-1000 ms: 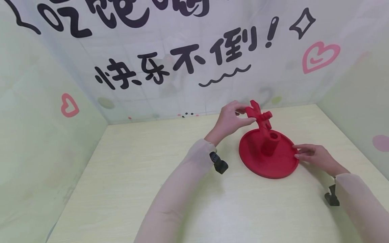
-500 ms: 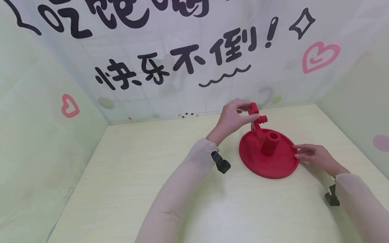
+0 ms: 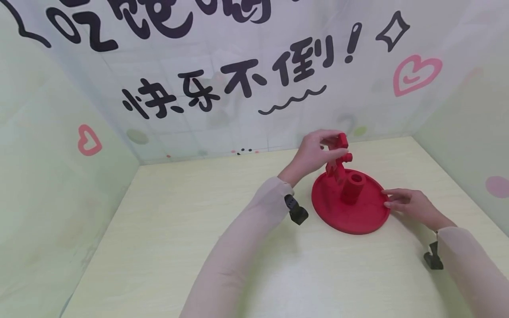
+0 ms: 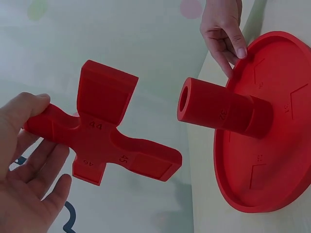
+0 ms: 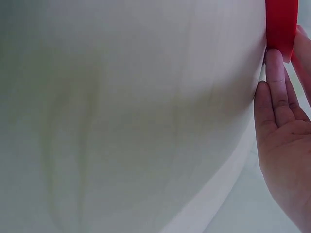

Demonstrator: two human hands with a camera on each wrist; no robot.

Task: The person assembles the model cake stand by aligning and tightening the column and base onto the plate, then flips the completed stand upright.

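Observation:
My left hand grips one arm of a red cross-shaped part between thumb and fingers. Raised numbers such as 44 and 45 mark its face, and a short stub pokes out of its back in the head view. The cross hangs above the far left of a red round base, which lies flat on the table. From the base's middle rises a hollow post, its open end apart from the cross in the left wrist view. At the base's right rim, my right hand pinches the edge with thumb and fingertips.
A pale wood-look table carries the base toward its far right. Light printed sheeting with dark lettering and pink hearts stands behind it and along both sides. Each wrist wears a small black camera.
My left hand has shifted slightly right, turning the cross so that it shows edge-on in the head view. The right hand and base stay in place.

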